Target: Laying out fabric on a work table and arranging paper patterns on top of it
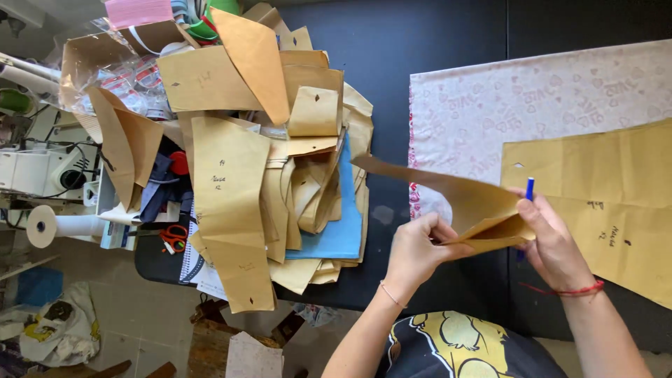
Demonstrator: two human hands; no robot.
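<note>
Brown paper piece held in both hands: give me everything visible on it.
The brown paper piece looks like kraft paper, cut to a long tapering shape with its narrow end pointing left over the dark table. It is bent or folded near the hands, so layered edges show there. The left hand pinches its lower edge; the right hand, which also holds a blue pen, grips its right end. It is lifted above the patterned pink fabric.

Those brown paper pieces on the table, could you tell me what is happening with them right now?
A person holds a few brown paper pattern pieces between both hands, above the dark table. The left hand pinches their near edge; the right hand grips the other side and also holds a blue pen. A larger brown pattern piece lies flat on pale printed fabric to the right. A loose heap of more paper pieces sits to the left.
</note>
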